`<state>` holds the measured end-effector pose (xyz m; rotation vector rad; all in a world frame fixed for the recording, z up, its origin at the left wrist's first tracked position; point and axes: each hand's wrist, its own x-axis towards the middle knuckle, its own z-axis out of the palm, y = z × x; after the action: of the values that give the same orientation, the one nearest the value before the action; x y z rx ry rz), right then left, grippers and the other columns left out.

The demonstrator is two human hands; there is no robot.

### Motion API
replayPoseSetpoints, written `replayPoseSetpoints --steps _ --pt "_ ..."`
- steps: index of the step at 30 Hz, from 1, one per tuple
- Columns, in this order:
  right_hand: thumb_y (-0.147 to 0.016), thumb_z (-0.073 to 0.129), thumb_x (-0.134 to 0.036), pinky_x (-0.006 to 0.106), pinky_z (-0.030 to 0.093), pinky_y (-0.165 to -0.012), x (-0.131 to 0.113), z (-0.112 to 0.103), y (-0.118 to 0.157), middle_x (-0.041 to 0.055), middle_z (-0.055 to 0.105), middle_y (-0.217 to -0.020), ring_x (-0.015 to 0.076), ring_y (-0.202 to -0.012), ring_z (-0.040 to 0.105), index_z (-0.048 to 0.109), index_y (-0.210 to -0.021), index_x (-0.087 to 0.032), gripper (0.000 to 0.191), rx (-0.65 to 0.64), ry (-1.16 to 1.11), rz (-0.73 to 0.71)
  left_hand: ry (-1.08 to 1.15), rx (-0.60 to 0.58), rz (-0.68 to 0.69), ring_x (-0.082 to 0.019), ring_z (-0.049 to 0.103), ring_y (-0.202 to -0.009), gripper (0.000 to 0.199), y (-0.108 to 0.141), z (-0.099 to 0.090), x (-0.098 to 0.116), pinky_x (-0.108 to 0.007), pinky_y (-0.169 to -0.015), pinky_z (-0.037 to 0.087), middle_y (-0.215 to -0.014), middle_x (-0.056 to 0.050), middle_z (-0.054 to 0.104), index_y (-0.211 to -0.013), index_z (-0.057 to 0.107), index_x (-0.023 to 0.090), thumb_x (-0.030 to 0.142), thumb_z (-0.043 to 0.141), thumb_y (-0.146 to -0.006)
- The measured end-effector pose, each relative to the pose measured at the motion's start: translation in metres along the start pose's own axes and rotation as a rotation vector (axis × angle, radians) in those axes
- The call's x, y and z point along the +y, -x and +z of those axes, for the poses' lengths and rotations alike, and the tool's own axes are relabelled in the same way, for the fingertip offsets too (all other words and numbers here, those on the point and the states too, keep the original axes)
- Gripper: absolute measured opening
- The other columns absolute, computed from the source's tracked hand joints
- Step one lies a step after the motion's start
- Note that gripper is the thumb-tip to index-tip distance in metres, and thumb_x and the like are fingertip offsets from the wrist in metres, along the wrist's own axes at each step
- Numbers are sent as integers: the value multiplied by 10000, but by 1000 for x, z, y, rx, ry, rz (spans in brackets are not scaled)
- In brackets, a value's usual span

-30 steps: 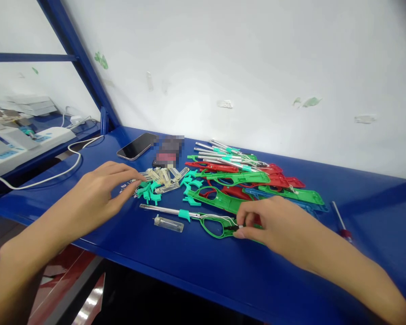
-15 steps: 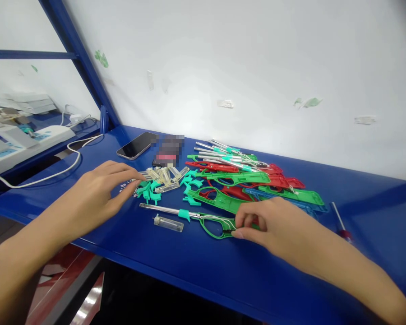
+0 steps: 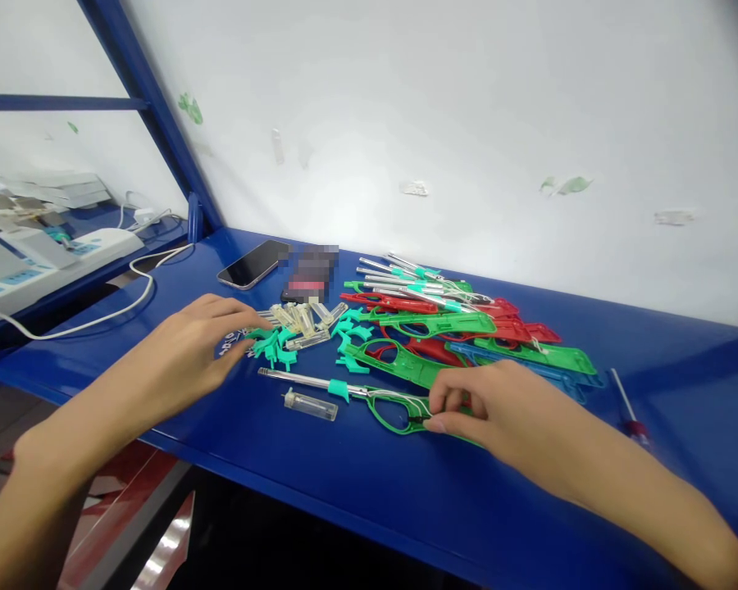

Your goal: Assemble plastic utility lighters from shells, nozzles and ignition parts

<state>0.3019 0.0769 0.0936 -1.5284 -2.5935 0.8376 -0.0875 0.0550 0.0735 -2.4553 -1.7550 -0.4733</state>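
My right hand has its fingers closed on the handle end of a green lighter shell, with white wires running to its fingertips. A metal tube with a teal trigger extends left from that shell. Just below the tube lies a clear fuel tank. My left hand hovers with fingers apart at the left edge of the teal trigger pile; whether its fingertips touch a piece is unclear. Several clear tanks are heaped beside it.
Red, green and blue shells and metal tubes are piled behind my right hand. A screwdriver lies at the right. Two phones, one black, lie at the back. A white cable and power strip are at the left.
The view has shifted slightly, moving everything a little to the right. My left hand is still by the teal pieces, and my right hand still grips the green shell.
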Motion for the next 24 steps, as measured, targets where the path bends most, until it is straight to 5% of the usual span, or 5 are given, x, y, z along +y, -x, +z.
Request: replayPoseSetpoints --steps 19,24 --pt "-974 755 -354 291 394 -601 2 2 0 -53 733 -749 183 -685 647 747 -908 -322 74 2 15 9 121 -102 28 -301 687 -1170 264 -5 0 9 -465 -1052 556 -1236 -81 755 -1075 806 295 435 595 -1001" --pt "-974 759 -350 287 400 -596 2 4 2 -55 732 -742 178 -678 650 749 -885 -315 96 7 16 -3 200 -23 -30 -284 735 -1107 264 -3 -8 12 -401 -1005 563 -1181 -36 795 -1046 797 312 522 647 -993"
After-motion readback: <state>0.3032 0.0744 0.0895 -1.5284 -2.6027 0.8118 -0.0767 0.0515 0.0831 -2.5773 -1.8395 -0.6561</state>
